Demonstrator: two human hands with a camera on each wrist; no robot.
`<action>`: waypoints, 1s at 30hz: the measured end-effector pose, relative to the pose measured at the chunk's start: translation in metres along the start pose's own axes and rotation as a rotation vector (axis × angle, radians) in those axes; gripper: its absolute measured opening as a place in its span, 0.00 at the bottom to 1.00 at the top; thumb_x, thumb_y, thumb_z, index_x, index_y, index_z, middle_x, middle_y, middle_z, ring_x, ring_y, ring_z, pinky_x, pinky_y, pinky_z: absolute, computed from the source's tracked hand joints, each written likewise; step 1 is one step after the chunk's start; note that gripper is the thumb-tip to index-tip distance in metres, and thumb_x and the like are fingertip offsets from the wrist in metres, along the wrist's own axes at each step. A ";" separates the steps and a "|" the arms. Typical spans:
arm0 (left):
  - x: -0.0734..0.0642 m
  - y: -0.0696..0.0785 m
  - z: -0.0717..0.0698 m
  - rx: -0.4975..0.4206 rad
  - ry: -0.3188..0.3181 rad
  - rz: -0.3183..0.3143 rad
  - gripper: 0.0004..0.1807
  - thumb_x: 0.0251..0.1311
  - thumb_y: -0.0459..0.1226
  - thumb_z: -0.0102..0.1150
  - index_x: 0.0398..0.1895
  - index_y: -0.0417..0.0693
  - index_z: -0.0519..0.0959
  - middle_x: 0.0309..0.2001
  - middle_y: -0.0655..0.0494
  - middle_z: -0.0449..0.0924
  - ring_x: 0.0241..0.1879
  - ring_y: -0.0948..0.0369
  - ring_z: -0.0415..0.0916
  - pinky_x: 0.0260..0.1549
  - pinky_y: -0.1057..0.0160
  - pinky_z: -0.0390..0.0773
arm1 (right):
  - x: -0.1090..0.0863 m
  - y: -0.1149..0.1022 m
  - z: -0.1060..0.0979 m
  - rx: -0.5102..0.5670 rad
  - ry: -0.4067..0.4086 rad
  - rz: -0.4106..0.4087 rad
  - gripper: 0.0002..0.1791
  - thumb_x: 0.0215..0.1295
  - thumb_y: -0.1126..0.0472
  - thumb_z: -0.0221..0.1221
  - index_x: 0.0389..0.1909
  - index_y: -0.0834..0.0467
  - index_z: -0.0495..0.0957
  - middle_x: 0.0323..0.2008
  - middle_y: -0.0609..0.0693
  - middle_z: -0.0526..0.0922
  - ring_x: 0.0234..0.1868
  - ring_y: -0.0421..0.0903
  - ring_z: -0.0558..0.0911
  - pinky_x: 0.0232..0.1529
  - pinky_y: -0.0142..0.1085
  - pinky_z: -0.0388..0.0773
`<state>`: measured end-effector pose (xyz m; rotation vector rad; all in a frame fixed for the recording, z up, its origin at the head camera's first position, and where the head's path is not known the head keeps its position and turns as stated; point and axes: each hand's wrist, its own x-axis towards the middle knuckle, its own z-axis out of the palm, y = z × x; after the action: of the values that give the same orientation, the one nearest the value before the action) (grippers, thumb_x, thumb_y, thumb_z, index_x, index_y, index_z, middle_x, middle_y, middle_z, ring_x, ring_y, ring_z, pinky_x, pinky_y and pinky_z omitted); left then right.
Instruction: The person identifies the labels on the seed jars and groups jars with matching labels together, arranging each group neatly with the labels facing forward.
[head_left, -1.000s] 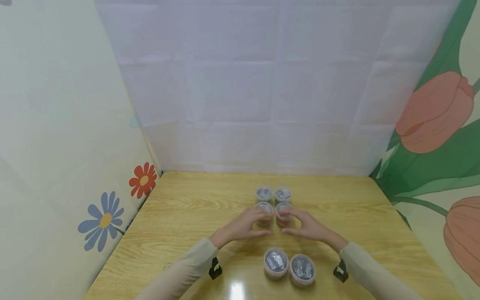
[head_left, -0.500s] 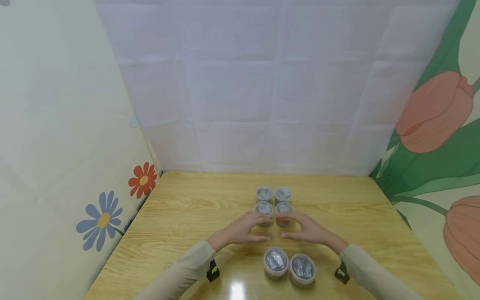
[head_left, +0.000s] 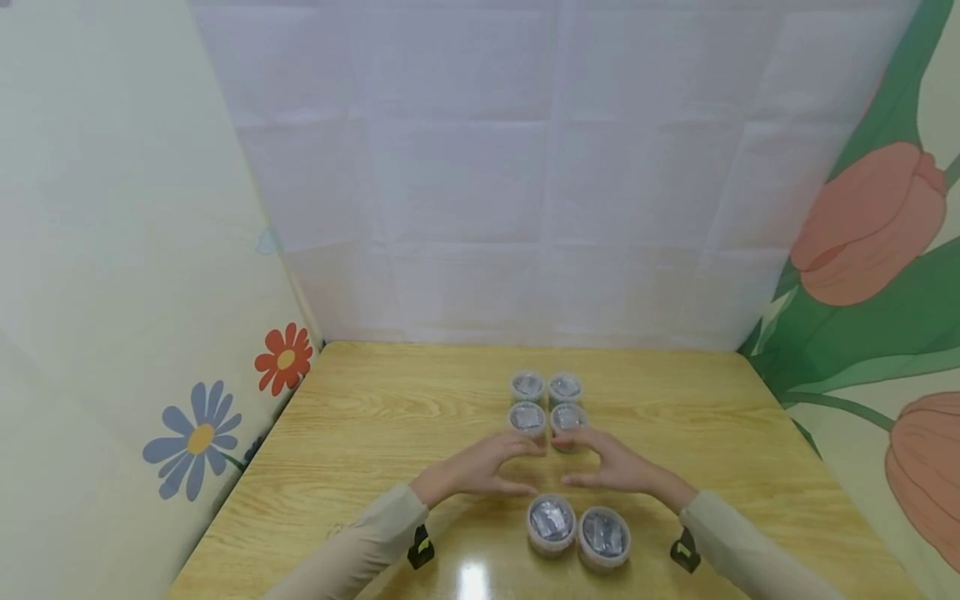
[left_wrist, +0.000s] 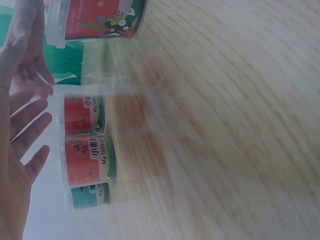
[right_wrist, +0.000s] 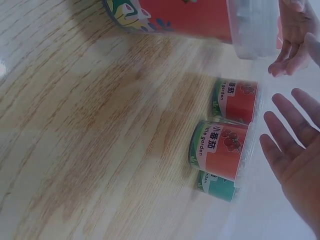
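Several clear-lidded plastic tubs stand upright on the table. My left hand (head_left: 487,467) hovers just in front of the left middle tub (head_left: 527,418), fingers relaxed, thumb apart, holding nothing. Opposite it, my right hand (head_left: 615,462) has the same loose shape near the right middle tub (head_left: 569,416); its fingertips overlap that tub's front in the head view. Both wrist views show air between the hands and tubs. Red labels with tomatoes wrap the middle pair, as on this tub (right_wrist: 220,150). Behind them a green-labelled tub (left_wrist: 90,196) is partly hidden.
Two back tubs (head_left: 528,386) stand behind the middle pair. Nearer the person are a front left tub (head_left: 551,523) and a front right tub (head_left: 604,537), side by side below the hands. A white cloth (head_left: 465,183) hangs behind the wood-grain table (head_left: 390,392).
Both hands have drawn back slightly toward the person, away from the middle tubs, uncovering more of their lids. The tubs have stayed in place.
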<state>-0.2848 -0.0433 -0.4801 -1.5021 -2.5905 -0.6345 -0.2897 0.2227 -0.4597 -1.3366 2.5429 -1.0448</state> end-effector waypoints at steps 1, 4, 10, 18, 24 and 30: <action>-0.001 0.001 0.000 -0.008 -0.012 -0.009 0.35 0.57 0.61 0.51 0.61 0.48 0.69 0.60 0.55 0.71 0.61 0.62 0.65 0.61 0.59 0.66 | 0.000 0.000 0.000 0.001 -0.011 0.006 0.35 0.54 0.44 0.63 0.58 0.60 0.71 0.58 0.57 0.73 0.57 0.50 0.74 0.57 0.54 0.69; -0.003 0.003 0.000 -0.024 -0.040 -0.030 0.36 0.57 0.61 0.50 0.62 0.50 0.68 0.61 0.55 0.70 0.61 0.62 0.66 0.61 0.59 0.66 | -0.001 0.000 0.001 0.003 -0.047 0.025 0.35 0.53 0.43 0.63 0.58 0.59 0.71 0.59 0.56 0.73 0.58 0.51 0.73 0.57 0.55 0.69; -0.005 0.007 0.002 -0.047 -0.078 -0.032 0.35 0.57 0.61 0.51 0.63 0.52 0.67 0.61 0.58 0.70 0.60 0.63 0.67 0.60 0.60 0.67 | -0.004 -0.003 0.002 0.011 -0.127 0.050 0.35 0.52 0.39 0.62 0.59 0.53 0.70 0.60 0.51 0.72 0.62 0.55 0.69 0.58 0.56 0.66; -0.005 0.011 0.002 -0.057 -0.115 -0.024 0.36 0.55 0.62 0.53 0.63 0.55 0.67 0.62 0.60 0.69 0.61 0.64 0.66 0.60 0.60 0.67 | -0.004 -0.007 0.004 0.009 -0.172 0.050 0.34 0.51 0.41 0.64 0.58 0.50 0.70 0.58 0.42 0.73 0.61 0.47 0.71 0.60 0.50 0.68; -0.006 0.015 0.002 -0.064 -0.138 0.021 0.36 0.54 0.60 0.55 0.62 0.51 0.68 0.61 0.60 0.70 0.60 0.65 0.66 0.61 0.62 0.66 | -0.006 -0.007 0.008 0.000 -0.215 0.030 0.34 0.52 0.40 0.63 0.59 0.49 0.69 0.56 0.40 0.74 0.58 0.42 0.72 0.58 0.47 0.70; -0.008 0.018 0.003 -0.042 -0.141 0.029 0.36 0.53 0.61 0.56 0.61 0.50 0.70 0.58 0.60 0.73 0.58 0.65 0.68 0.60 0.64 0.66 | -0.009 -0.008 0.011 -0.049 -0.223 -0.005 0.34 0.52 0.39 0.63 0.58 0.50 0.69 0.54 0.41 0.75 0.55 0.42 0.74 0.56 0.45 0.72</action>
<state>-0.2648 -0.0408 -0.4788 -1.6511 -2.6674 -0.6039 -0.2749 0.2207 -0.4650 -1.3852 2.4159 -0.7888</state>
